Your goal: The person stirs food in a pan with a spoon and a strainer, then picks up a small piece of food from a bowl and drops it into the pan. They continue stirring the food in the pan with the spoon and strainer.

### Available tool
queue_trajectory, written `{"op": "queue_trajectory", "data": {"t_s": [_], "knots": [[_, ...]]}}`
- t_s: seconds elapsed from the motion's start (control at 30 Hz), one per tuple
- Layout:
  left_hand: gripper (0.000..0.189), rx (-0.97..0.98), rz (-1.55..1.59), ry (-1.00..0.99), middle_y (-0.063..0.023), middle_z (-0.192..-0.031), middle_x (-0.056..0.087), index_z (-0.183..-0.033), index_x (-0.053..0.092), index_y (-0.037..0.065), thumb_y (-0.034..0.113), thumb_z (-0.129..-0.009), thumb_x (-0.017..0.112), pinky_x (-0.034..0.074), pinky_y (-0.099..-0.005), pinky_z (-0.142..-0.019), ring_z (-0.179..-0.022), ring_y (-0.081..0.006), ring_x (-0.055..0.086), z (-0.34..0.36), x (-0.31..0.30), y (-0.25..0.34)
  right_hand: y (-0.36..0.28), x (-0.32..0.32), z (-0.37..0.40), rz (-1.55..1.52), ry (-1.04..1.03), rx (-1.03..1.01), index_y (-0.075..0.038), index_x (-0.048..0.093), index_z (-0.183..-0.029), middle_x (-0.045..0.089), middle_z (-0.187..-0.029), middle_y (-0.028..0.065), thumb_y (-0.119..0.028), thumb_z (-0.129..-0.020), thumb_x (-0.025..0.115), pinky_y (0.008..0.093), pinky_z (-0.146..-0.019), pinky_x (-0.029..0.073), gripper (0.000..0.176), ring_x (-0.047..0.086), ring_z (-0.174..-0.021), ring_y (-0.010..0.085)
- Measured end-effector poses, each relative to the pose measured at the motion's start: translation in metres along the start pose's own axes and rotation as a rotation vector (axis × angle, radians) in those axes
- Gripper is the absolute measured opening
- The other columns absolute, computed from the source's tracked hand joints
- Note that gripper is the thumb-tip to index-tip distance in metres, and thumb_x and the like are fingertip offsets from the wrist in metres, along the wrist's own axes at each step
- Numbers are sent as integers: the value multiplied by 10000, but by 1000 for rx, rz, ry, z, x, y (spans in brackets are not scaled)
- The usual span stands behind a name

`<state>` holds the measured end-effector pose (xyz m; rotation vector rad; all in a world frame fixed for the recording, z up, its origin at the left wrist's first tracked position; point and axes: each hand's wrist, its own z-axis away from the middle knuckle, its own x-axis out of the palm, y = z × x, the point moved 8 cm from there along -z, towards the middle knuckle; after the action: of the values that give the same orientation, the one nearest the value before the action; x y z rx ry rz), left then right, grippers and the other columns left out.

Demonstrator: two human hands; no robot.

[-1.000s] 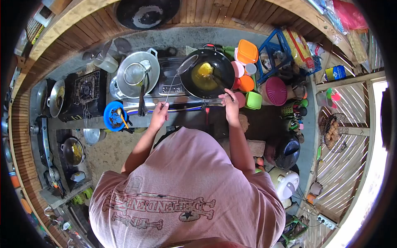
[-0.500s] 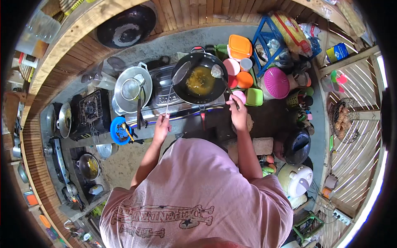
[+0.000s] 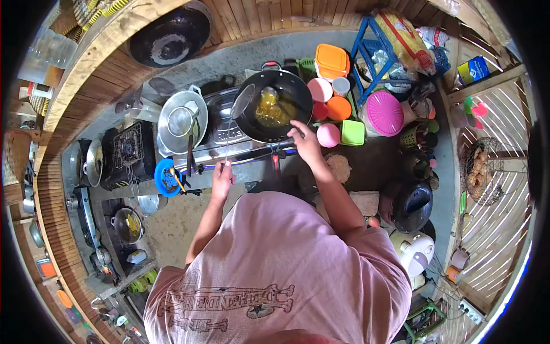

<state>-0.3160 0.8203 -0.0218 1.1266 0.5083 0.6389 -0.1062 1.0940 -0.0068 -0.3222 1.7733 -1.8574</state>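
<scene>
My left hand (image 3: 223, 179), fingers closed, grips the thin handle of a skimmer (image 3: 243, 102), whose oval head hangs over the left rim of a black wok (image 3: 301, 97). My right hand (image 3: 305, 141) is closed around the dark handle of a metal spatula (image 3: 268, 93). The spatula's head is down in the wok, among yellowish food in oil (image 3: 270, 113). Under the wok is a metal gas stove (image 3: 220, 112).
Left of the wok stands a large aluminium pot (image 3: 166, 135) with a strainer (image 3: 181, 121) on top. A blue bowl (image 3: 161, 182) sits at the counter edge. Lidded containers (image 3: 353, 132), a pink-lidded tub (image 3: 384, 113) and a blue rack (image 3: 366, 66) crowd the right side.
The spatula has moved left and deeper into the wok, and my right hand has shifted left with it. The skimmer stays at the left rim. The food looks gathered and stirred up.
</scene>
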Motion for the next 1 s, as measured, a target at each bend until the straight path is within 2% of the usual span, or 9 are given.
{"op": "queue_trajectory", "data": {"t_s": [0.1, 0.23, 0.3, 0.33, 0.43, 0.47, 0.6, 0.93, 1.0], "knots": [[287, -17, 23, 35, 20, -665, 412, -1079, 546, 68, 353, -1045, 545, 397, -270, -520, -526, -95, 386, 5, -4, -1, 1, 9, 16, -22, -73, 12, -42, 634, -1269, 750, -900, 97, -169, -989, 592, 301, -807, 522, 311, 704, -867, 180], [296, 4, 14, 42, 24, -641, 408, -1088, 543, 73, 365, -1040, 553, 393, -269, -510, -511, -97, 388, 8, -13, -2, -7, -6, 33, -87, -77, 43, -32, 655, -1241, 752, -898, 101, -157, -986, 597, 295, -825, 526, 290, 702, -868, 159], [311, -19, -32, 28, 14, -650, 410, -1107, 558, 62, 365, -1050, 511, 472, -313, -636, -520, -115, 413, 10, -16, -2, -11, -20, 37, -101, -1, -29, -25, 652, -1241, 751, -893, 98, -146, -983, 600, 302, -836, 528, 290, 701, -860, 158], [311, -19, -32, 30, 14, -650, 410, -1107, 558, 62, 365, -1050, 511, 472, -313, -636, -520, -115, 413, 10, -17, -2, -19, -29, 39, -45, 18, -49, -18, 654, -1233, 751, -917, 109, -136, -982, 599, 310, -852, 528, 283, 705, -893, 165], [313, -21, -41, 33, 15, -643, 411, -1109, 559, 59, 363, -1048, 514, 473, -314, -642, -515, -113, 415, 9, -18, -2, -37, -48, 39, 100, 105, -172, -9, 655, -1219, 738, -1036, 144, -129, -972, 603, 337, -879, 523, 280, 708, -970, 244], [311, -25, -36, 38, 17, -639, 412, -1107, 558, 58, 361, -1048, 515, 474, -315, -644, -510, -113, 416, 10, -19, -1, -36, -54, 40, 108, 104, -147, -12, 657, -1215, 725, -1084, 166, -128, -962, 608, 356, -888, 522, 282, 702, -1001, 276], [310, -12, -52, 40, 20, -636, 413, -1106, 558, 54, 356, -1049, 516, 476, -315, -651, -505, -112, 419, 11, -18, 5, -66, -60, 41, 246, 57, -189, -18, 652, -1224, 701, -1132, 207, -136, -957, 613, 379, -901, 519, 294, 686, -1046, 327], [307, -8, -39, 32, 23, -654, 415, -1117, 563, 51, 346, -1054, 507, 475, -314, -663, -518, -113, 425, 11, -21, 3, -101, -65, 67, 340, -68, -343, -22, 651, -1204, 696, -1086, 214, -90, -921, 634, 437, -873, 514, 292, 661, -994, 389], [287, 5, 23, 33, 18, -671, 434, -1092, 550, 58, 340, -1040, 557, 412, -279, -538, -529, -95, 403, 10, -21, 0, -101, -63, 72, 381, -172, -320, -30, 659, -1178, 689, -1027, 197, -64, -896, 637, 446, -843, 513, 285, 649, -956, 383]]}}
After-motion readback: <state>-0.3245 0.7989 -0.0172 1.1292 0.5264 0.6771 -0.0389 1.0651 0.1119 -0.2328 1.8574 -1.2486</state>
